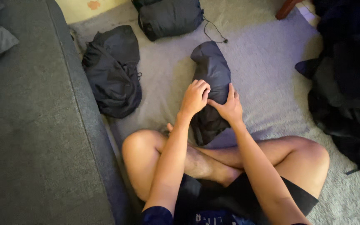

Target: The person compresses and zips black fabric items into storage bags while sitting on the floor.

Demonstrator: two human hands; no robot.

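Both hands rest on a dark grey, soft fabric bundle (211,79) that lies lengthwise on the pale grey carpet (263,71), just beyond the person's crossed bare legs (213,160). The left hand (194,98) is curled into a loose fist, its fingers (201,87) bent tight and pressing down on the bundle's middle; whether any cloth is pinched inside them cannot be told. The right hand (229,106) lies just beside it, touching it at the thumb, with fingers narrow and flat against the bundle's right flank.

Two more dark bundles sit farther off. A crumpled black fabric sack (113,73) lies against the front edge of the grey upholstered sofa (34,125), near the carpet's left edge and well apart from the hands. A rolled, dark grey stuffed pouch (169,17) lies at the carpet's far edge, a thin black drawstring (215,30) trailing from it toward the held bundle. A heap of black clothing (346,87) covers the carpet's right edge. A reddish wooden furniture leg (287,8) shows at the far right corner.
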